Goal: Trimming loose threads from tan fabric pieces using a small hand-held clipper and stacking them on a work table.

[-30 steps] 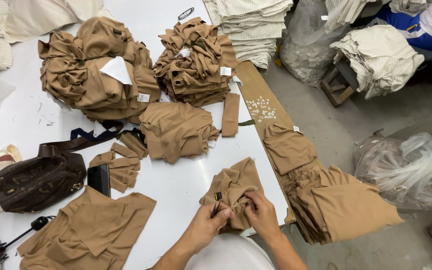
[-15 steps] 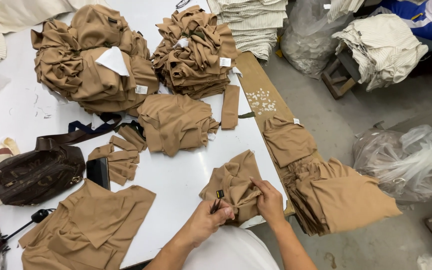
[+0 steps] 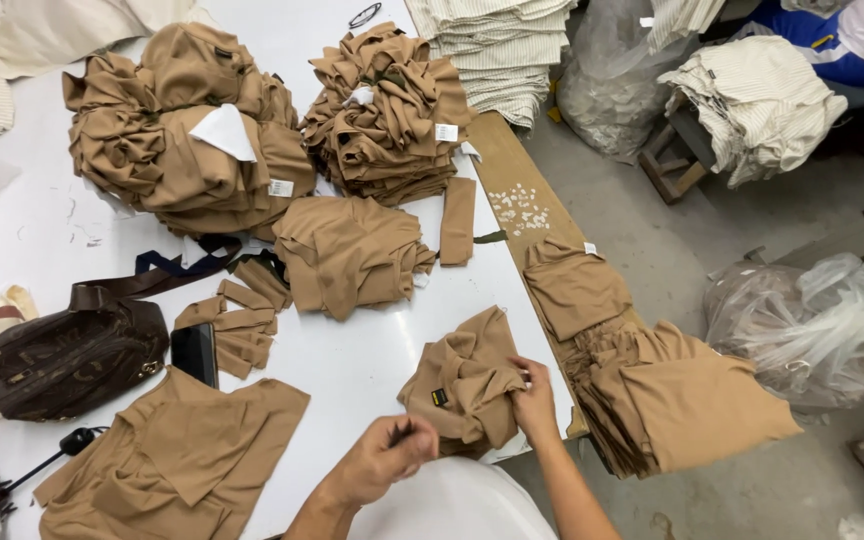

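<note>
A crumpled tan fabric piece (image 3: 462, 375) with a small dark label lies near the front edge of the white table (image 3: 352, 350). My right hand (image 3: 532, 405) grips its right side. My left hand (image 3: 387, 458) hovers just left of and below the piece, fingers curled together, pinching something too small to make out. A flat tan panel (image 3: 177, 455) lies to the left of my left hand.
Big piles of tan garments (image 3: 177, 140) (image 3: 387, 105) fill the table's back, a smaller heap (image 3: 347, 250) the middle. Cut tan strips (image 3: 237, 320), a phone (image 3: 195, 352) and a brown bag (image 3: 57, 360) sit left. Tan pieces (image 3: 652, 385) drape over the right-hand wooden board (image 3: 517, 195). Plastic bags (image 3: 812, 325) lie on the floor.
My left hand has come off the tan piece and pulled back toward me, fingers closed. The right hand still holds the piece.
</note>
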